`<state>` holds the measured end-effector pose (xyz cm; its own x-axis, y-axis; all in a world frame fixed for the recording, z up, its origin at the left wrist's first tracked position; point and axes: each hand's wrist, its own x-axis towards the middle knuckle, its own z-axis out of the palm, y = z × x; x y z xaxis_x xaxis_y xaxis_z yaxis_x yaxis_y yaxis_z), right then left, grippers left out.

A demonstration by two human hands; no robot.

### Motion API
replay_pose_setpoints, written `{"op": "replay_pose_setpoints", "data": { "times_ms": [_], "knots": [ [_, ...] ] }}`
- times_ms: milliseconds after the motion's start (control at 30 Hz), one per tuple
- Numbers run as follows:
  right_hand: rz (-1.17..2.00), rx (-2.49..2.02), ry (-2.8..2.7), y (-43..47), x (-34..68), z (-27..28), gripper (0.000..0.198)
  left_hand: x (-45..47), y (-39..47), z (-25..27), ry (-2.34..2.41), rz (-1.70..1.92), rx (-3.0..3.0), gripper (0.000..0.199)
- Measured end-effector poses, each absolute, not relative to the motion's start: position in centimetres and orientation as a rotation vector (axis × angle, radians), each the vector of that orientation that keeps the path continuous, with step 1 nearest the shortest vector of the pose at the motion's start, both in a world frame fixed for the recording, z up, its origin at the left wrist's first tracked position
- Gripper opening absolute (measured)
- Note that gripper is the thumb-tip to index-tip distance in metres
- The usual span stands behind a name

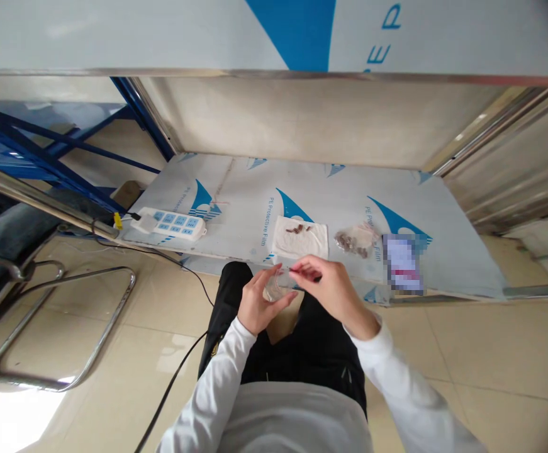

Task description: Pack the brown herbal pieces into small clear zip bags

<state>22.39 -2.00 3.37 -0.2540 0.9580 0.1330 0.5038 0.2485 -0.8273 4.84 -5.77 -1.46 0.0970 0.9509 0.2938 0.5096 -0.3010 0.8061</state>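
My left hand (258, 301) is wrapped round a clear, see-through cup (274, 288) above my lap, at the table's front edge. Beside the cup's rim, my right hand (326, 283) is closed in a pinch, its fingertips on something small and dark that I cannot make out. Just beyond my hands, several small brown pieces (299, 229) lie on a white cloth or tissue (309, 246). To its right rests a clear plastic bag (352, 241) with brown lumps in it.
A white power strip (173, 224) with a plug and black cable (193, 277) lies at the table's left. A blurred-out flat item (402, 263) sits at the right front. An upper shelf (184, 38) overhangs the film-covered table (236, 189). A metal-framed chair (113, 327) stands left.
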Motion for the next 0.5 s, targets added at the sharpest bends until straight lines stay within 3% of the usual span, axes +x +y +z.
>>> {"op": "replay_pose_setpoints", "data": {
  "times_ms": [267,400,500],
  "knots": [
    [0.661,-1.293,-2.238,-5.2,22.5,5.4,0.02,6.2,-5.7,-1.4,1.309,1.095,1.915,0.05],
    [0.804,-1.239,-2.119,-3.8,23.4,4.8,0.02,6.0,-5.8,-1.2,1.352,1.157,1.882,0.051],
    [0.712,-1.427,-1.946,0.0,24.8,2.6,0.025,5.4,-6.0,-1.1,1.42,1.171,1.842,0.053]
  ]
}}
